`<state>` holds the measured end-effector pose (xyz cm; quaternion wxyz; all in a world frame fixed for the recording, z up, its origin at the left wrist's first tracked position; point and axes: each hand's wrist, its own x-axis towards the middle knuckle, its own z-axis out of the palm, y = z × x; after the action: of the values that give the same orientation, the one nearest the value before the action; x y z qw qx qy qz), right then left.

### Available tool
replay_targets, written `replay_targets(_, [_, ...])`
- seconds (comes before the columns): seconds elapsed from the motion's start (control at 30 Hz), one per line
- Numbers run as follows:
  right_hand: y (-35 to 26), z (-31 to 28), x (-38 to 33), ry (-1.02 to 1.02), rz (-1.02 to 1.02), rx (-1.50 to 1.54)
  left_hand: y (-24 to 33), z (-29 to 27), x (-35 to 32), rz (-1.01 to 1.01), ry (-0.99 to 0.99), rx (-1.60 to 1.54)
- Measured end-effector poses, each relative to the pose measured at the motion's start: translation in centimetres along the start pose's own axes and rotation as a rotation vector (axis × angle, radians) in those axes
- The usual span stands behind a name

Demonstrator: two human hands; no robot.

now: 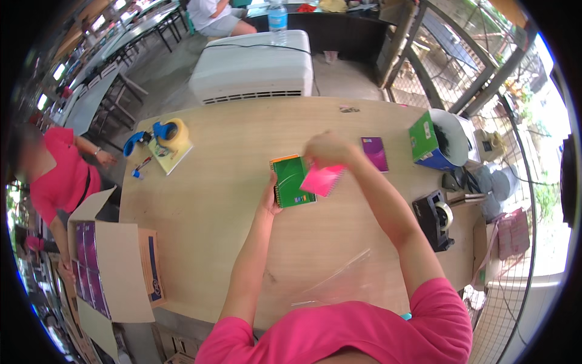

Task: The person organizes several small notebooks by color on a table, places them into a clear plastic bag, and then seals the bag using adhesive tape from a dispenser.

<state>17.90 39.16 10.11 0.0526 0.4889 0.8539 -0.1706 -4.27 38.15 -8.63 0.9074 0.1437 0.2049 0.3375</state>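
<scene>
Left hand (268, 200) grips the green notebook (292, 182) by its left edge, fingers closed round it, over the table (212, 200). Right hand (327, 148) pinches the pink notebook (322, 179) from above; it hangs below that hand, overlapping the green one's right side.

I see an open brown cardboard box (115, 267) off the worktop's (200, 218) left edge, purple packs standing inside it. A green and blue carton (427, 142) stands near the worktop's far right corner. A clear plastic wrapper (339, 282) lies flat near the worktop's near edge.
</scene>
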Motion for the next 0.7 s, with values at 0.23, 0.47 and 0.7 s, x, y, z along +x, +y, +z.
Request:
replay_targets(0.23, [0.9, 8.7, 1.3, 1.005, 0.11, 0.166, -2.7, 1.8, -1.8, 0.018, 0.01, 0.144])
replay_targets(0.47, [16.8, 15.8, -11.7, 0.521, 1.387, 0.578, -4.1, 4.9, -0.6, 0.067, 0.049, 0.225])
replay_targets(0.7, [1.9, 0.3, -10.3, 0.19, -0.019, 0.748, -4.0, 4.7, -3.7, -0.004, 0.016, 0.168])
